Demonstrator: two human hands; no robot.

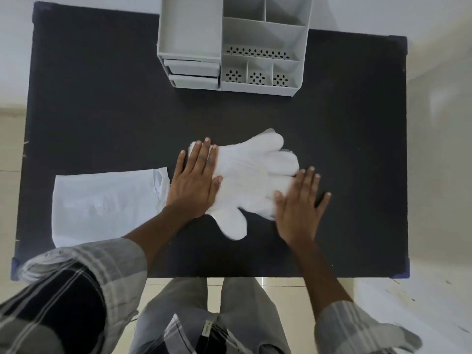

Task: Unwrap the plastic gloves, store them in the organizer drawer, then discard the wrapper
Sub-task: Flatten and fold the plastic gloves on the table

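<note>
A stack of white plastic gloves (251,175) lies flat in the middle of the black table, fingers pointing right and away, thumb toward me. My left hand (196,180) presses palm-down on the cuff end with fingers spread. My right hand (300,204) lies flat over the lower finger tips of the gloves, slightly blurred. The torn clear wrapper (102,205) lies flat on the table to the left of my left hand. The grey organizer (229,44) stands at the far edge; its two small drawers (194,74) at the lower left look shut or barely ajar.
The black table (102,111) has blue corner caps and pale floor tiles around it. The organizer holds several open compartments with perforated floors (258,77). My legs and checked sleeves fill the bottom of the view.
</note>
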